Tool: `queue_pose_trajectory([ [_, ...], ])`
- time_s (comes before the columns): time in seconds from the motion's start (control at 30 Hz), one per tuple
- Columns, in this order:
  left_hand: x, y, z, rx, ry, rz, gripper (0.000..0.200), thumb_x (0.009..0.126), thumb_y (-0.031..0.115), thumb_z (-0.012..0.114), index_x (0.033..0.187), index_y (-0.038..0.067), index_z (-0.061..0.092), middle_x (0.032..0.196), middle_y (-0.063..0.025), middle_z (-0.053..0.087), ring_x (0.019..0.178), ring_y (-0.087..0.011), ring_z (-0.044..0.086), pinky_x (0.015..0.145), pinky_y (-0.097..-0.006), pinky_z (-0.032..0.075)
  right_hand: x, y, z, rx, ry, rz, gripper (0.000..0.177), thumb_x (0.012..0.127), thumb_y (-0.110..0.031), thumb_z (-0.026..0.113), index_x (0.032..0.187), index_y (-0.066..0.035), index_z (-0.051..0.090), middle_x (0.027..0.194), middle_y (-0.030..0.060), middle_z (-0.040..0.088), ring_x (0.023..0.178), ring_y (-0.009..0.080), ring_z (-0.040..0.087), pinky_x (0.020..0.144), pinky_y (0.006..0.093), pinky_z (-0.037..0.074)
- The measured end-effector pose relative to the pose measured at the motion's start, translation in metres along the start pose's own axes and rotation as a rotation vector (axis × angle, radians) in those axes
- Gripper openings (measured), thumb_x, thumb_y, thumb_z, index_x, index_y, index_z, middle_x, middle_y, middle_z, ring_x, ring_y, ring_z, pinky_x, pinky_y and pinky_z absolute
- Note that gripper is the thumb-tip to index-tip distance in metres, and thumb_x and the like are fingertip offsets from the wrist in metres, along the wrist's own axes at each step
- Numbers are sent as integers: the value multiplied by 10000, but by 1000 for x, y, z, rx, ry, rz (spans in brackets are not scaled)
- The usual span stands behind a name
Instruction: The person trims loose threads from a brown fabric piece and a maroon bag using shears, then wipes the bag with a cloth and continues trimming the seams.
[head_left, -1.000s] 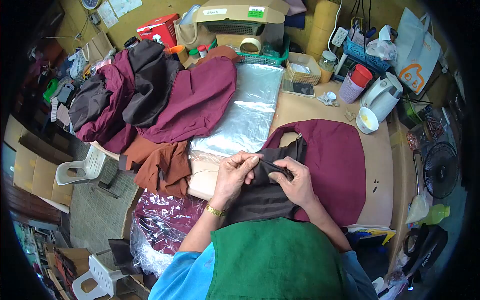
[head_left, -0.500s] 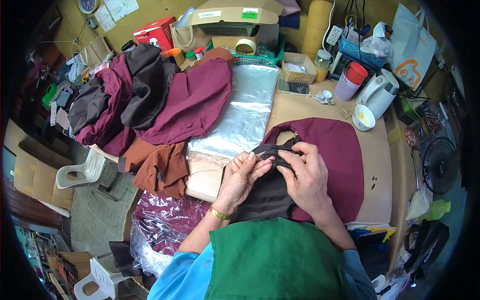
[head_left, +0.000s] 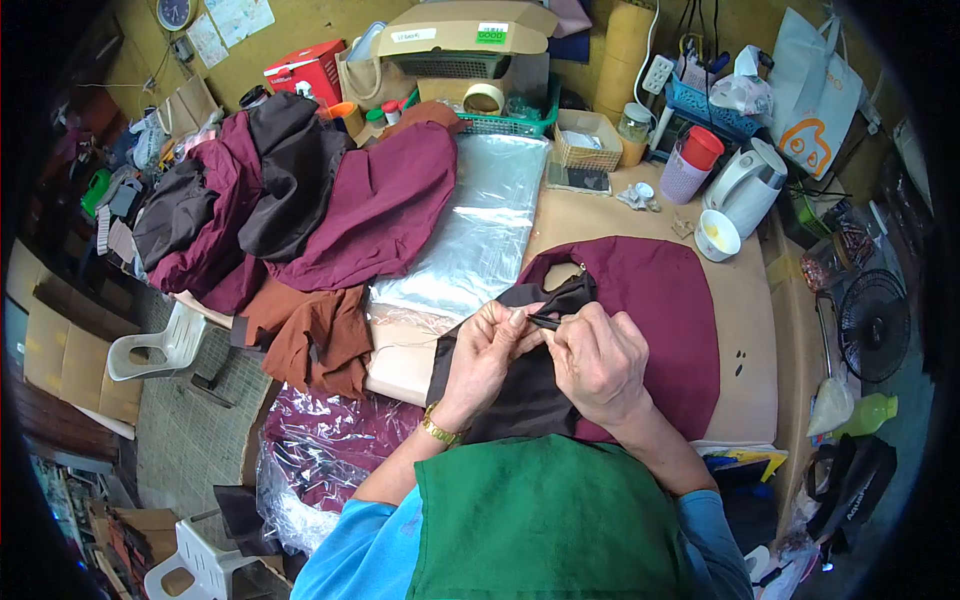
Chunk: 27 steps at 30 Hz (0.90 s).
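A maroon garment (head_left: 665, 310) with a black part (head_left: 520, 395) lies on the cardboard-covered table in front of me. My left hand (head_left: 490, 350), with a gold watch on the wrist, pinches an edge of the black fabric between thumb and fingers. Close beside it on the right, my right hand (head_left: 600, 360) is curled with its fingertips closed on the same black fabric. A thin thread trails to the left of my left hand. Whether a small tool is between my fingertips cannot be made out.
Maroon and black garments (head_left: 370, 210) are heaped at the left, above brown cloth (head_left: 310, 335). Clear plastic sheets (head_left: 480, 220) lie behind my hands. A white bowl (head_left: 717, 235) and a kettle (head_left: 745, 185) stand back right; a plastic-wrapped bundle (head_left: 335, 440) is below the table's left edge.
My right hand has turned and curled its fingers more tightly at the fabric. The black fabric has been shifted and spreads wider below my hands. The whole view has moved slightly.
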<state>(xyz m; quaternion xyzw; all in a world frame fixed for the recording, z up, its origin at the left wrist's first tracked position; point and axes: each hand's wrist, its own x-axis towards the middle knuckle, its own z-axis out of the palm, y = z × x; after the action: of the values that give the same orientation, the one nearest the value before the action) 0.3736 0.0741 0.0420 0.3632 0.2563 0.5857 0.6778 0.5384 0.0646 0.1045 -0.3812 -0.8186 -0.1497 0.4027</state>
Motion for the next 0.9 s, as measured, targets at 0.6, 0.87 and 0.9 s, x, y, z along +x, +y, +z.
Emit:
queue_pose_trajectory([
  [0.6,2,23,-14,1290,164,471,294,927,225,661,1136,21,631,1093,-187,648,1063,-350,605,919,-414,463,-17,59,41,1020,18,787,175,1002,-148,612,888,-17,591,671,10,622,652,83,611,609,240,444],
  [0.87,-13,-5,-39,1345,181,314,293,1012,212,568,801,10,546,619,-230,509,565,-414,539,556,-460,420,69,202,42,551,263,593,186,973,-156,629,1067,4,648,978,35,669,899,95,595,808,262,470],
  [0.9,-10,-7,-37,1349,183,312,293,1012,212,568,801,10,546,619,-230,509,565,-414,539,556,-460,420,83,195,52,608,273,481,365,935,-165,695,1233,15,586,1138,167,693,1047,201,645,925,306,480],
])
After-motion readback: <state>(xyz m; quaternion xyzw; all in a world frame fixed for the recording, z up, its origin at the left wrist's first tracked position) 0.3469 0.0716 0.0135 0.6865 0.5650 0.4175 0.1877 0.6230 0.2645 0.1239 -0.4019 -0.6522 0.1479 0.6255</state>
